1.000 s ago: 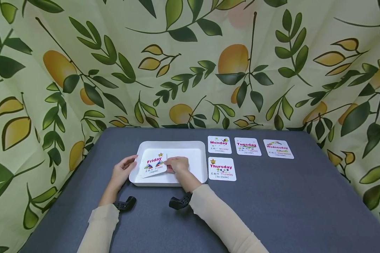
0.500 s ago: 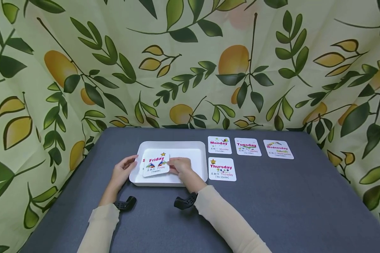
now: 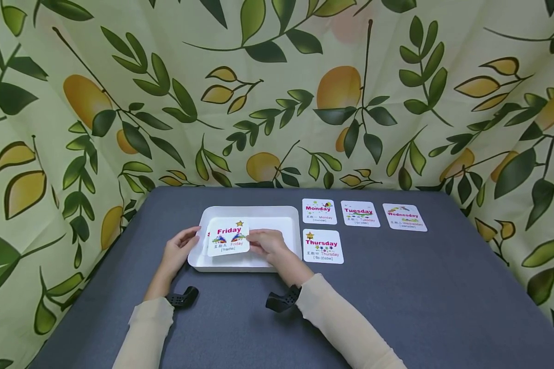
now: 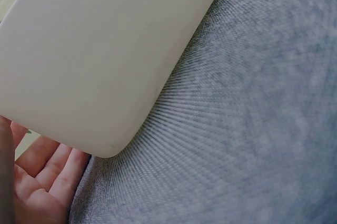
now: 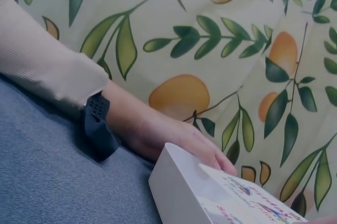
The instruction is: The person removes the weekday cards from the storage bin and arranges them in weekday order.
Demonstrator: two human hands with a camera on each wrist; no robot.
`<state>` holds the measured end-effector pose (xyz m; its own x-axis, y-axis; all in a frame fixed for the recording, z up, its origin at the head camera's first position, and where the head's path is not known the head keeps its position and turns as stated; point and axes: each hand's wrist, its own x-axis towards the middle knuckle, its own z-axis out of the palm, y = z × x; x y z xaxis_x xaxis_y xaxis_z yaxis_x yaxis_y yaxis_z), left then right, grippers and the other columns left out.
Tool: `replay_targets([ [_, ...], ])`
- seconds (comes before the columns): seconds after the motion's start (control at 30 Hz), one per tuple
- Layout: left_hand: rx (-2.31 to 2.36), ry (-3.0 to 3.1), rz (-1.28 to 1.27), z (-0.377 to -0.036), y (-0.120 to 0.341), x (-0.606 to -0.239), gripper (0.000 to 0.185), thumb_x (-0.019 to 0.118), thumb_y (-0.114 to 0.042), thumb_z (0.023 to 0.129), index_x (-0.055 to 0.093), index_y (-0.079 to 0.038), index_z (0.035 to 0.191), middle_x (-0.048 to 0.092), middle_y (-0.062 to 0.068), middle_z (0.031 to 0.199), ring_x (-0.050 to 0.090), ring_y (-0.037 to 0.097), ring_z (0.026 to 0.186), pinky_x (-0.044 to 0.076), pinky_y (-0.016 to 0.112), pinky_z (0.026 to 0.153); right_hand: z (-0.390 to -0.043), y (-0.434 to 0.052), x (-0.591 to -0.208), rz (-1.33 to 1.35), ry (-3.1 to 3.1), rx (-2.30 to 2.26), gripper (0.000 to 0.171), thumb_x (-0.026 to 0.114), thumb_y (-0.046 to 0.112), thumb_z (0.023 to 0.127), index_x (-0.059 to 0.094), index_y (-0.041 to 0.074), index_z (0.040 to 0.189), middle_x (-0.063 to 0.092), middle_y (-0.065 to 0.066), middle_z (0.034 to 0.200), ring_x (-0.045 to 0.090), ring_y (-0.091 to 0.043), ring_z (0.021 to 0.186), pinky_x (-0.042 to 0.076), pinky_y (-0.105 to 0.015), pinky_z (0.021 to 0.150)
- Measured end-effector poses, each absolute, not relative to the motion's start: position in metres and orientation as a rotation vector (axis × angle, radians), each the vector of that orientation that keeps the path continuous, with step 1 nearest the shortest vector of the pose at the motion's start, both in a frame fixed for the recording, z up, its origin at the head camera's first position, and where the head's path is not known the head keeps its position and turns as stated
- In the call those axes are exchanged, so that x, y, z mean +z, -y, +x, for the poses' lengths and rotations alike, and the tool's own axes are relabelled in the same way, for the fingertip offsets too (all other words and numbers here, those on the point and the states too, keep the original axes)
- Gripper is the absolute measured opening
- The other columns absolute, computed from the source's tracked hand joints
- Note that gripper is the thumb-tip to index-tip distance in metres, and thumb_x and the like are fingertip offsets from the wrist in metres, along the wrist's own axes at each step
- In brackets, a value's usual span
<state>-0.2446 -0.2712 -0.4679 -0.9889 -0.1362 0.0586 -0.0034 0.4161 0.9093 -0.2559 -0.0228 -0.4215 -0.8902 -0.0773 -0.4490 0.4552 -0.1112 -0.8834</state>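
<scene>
My right hand (image 3: 269, 242) pinches the right edge of a white card reading "Friday" (image 3: 228, 241), with a gold star and colourful pictures. The card is tilted above the white tray (image 3: 283, 220). Behind it, another white card with red print (image 5: 224, 213) lies in the tray, mostly covered. My left hand (image 3: 180, 248) rests against the tray's left end; the left wrist view shows its relaxed fingers (image 4: 66, 174) beside the outer wall. In the right wrist view, a fingertip of my right hand barely shows at the bottom right corner.
To the tray's right lie cards reading "Monday" (image 3: 319, 211), "Tuesday" (image 3: 360, 213) and "Wednesday" (image 3: 404, 217) in a back row. The "Thursday" card (image 3: 323, 246) lies in front of "Monday". Dark cloth covers the table (image 3: 397, 297); a leaf-patterned curtain (image 3: 277, 118) hangs behind.
My right hand has drawn the "Friday" card a little to the right and up, uncovering part of the card behind it. The left hand and tray have stayed put.
</scene>
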Motion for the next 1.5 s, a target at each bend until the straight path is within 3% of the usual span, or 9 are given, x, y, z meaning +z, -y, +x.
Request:
replay_targets([
  [0.23,-1.6,2.528,0.098,-0.244,0.271,-0.47,0.038,0.056,-0.022,0.098,0.057,-0.005,0.132,0.056,0.019,0.137,0.046,-0.022,0.096,0.036,-0.001,0.084,-0.25,0.014,-0.418,0.368,-1.802,-2.054,0.026,0.066,-0.001,0.086,0.067,-0.003,0.111,0.068,-0.008,0.093,0.062,-0.007,0.069,0.053,-0.015,0.059],
  [0.57,-1.579,2.516,0.077,-0.243,0.272,-0.471,0.039,0.057,-0.024,0.097,0.058,-0.005,0.131,0.057,0.017,0.135,0.047,-0.023,0.096,0.038,-0.001,0.082,-0.237,-0.001,-0.413,0.273,-1.769,-2.105,0.027,0.064,-0.003,0.086,0.064,-0.008,0.113,0.066,-0.003,0.081,0.063,-0.006,0.065,0.055,-0.017,0.059],
  [1.13,-1.595,2.529,0.107,-0.244,0.272,-0.471,0.039,0.056,-0.023,0.098,0.057,-0.005,0.132,0.056,0.018,0.137,0.046,-0.022,0.096,0.037,-0.001,0.083,-0.224,-0.032,-0.399,0.185,-1.832,-2.129,0.027,0.063,-0.002,0.087,0.063,-0.009,0.113,0.068,-0.01,0.093,0.065,-0.008,0.071,0.057,-0.021,0.066],
  [1.5,-1.615,2.53,0.114,-0.244,0.272,-0.471,0.04,0.056,-0.023,0.098,0.056,-0.005,0.132,0.054,0.019,0.139,0.046,-0.022,0.097,0.036,-0.001,0.083,-0.219,-0.055,-0.394,0.195,-1.834,-2.144,0.032,0.063,-0.002,0.086,0.06,-0.01,0.117,0.068,-0.002,0.085,0.065,-0.007,0.072,0.057,-0.021,0.066],
])
